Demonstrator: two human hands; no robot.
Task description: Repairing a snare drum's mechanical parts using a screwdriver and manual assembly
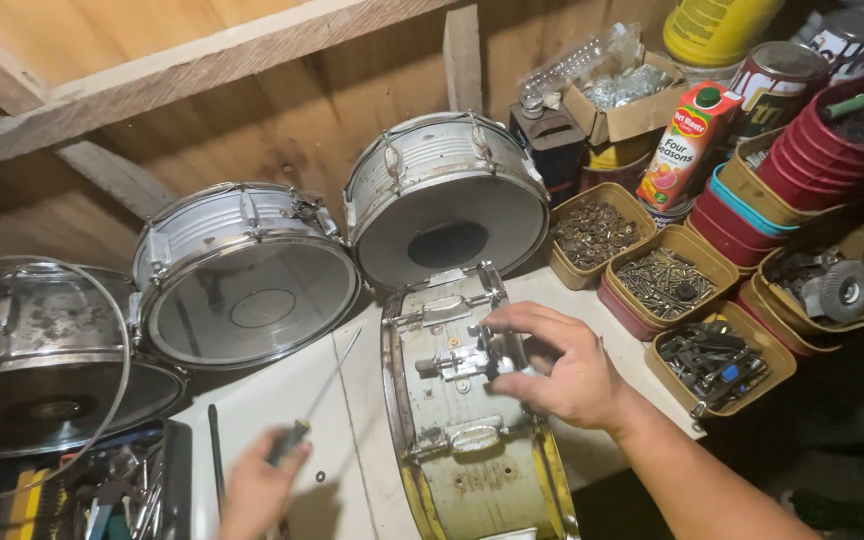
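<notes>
Four drums: one [472, 400] under the right hand [567, 365], three [242, 270] [442, 195] [37, 350] beyond. One screwdriver [312, 400] in the left hand [257, 490]. Five tubs of hardware [667, 280] right of the hands.

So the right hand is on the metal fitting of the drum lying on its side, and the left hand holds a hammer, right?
Not quite: the head view shows the left hand holding a screwdriver, not a hammer. The right hand is indeed on the metal fitting of the drum lying on its side.
</notes>
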